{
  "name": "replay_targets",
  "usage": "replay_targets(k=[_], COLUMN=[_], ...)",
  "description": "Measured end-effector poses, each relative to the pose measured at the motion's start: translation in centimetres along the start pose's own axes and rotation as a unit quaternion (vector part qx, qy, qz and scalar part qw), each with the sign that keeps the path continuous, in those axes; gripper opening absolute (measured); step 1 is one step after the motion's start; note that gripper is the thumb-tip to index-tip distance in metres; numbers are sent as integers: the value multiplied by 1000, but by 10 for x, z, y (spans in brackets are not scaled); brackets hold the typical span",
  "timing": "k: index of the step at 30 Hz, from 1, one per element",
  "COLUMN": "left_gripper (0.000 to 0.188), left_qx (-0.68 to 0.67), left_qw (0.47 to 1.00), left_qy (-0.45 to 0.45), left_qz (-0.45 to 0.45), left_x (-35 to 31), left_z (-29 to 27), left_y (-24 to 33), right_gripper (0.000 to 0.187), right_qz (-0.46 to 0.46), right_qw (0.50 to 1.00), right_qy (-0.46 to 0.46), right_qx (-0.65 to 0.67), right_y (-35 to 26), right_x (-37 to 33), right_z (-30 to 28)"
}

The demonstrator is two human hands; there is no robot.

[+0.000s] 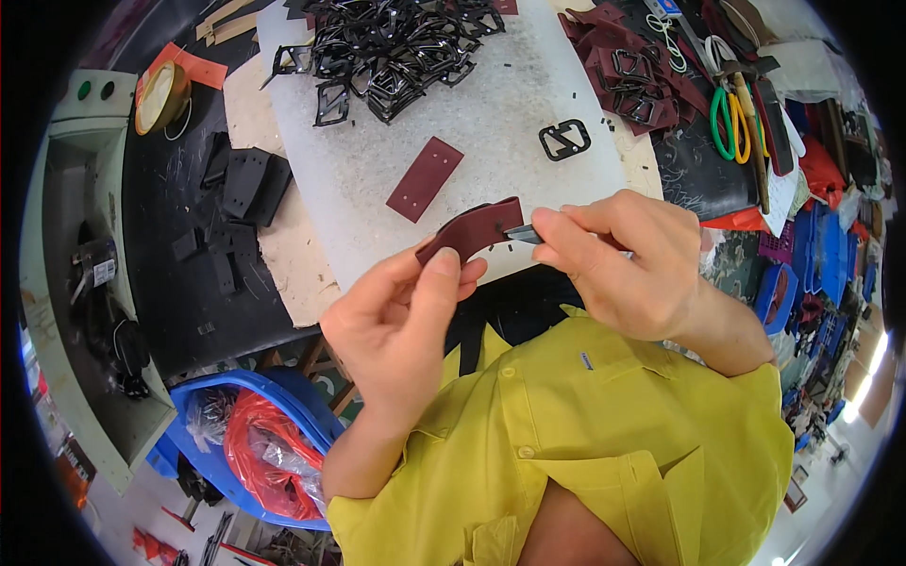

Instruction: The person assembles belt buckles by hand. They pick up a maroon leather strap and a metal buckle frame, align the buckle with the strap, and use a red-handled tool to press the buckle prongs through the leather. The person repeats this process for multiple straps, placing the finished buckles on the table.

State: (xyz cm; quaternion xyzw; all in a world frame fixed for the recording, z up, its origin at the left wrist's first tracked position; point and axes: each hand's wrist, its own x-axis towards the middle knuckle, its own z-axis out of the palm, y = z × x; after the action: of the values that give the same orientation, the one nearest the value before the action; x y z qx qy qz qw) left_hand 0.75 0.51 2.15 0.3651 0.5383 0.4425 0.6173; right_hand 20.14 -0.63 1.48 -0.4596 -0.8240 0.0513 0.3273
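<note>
My left hand (401, 325) pinches a curved, folded strip of maroon leather (470, 226) between thumb and fingers. In my right hand (628, 264) is a slim grey metal tool (522, 234) with a flat, narrow tip; whether it is a blade or tweezers I cannot tell. That tip touches the strip's right end, by a small dark spot. Just beyond my hands, a flat maroon leather piece (425, 179) with small holes lies on the whitish board (510, 113). A single black buckle frame (564, 141) rests farther right.
Black buckle frames (387, 57) are heaped at the board's far side. Maroon leather pieces (632, 71) pile up at the far right, near scissors with green and yellow handles (727, 123). Black pieces (250, 184) and a yellowish bowl (162, 99) stand left; a blue bin (255, 443) is below.
</note>
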Motion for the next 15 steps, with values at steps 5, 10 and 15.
replay_targets(k=[5, 10, 15], left_gripper=[20, 21, 22], left_qx=[201, -31, -159], left_qw=[923, 999, 983], left_qy=[-12, -14, -67], left_qz=[328, 11, -56], left_x=[3, 11, 7], left_z=[-2, 3, -1], left_y=[-23, -11, -16], right_gripper=[16, 19, 24], right_qz=[415, 124, -39], right_qw=[817, 987, 994], right_qy=[-132, 39, 103], right_qx=[377, 93, -1], right_y=[1, -4, -7], right_x=[11, 10, 8], right_z=[-11, -1, 18])
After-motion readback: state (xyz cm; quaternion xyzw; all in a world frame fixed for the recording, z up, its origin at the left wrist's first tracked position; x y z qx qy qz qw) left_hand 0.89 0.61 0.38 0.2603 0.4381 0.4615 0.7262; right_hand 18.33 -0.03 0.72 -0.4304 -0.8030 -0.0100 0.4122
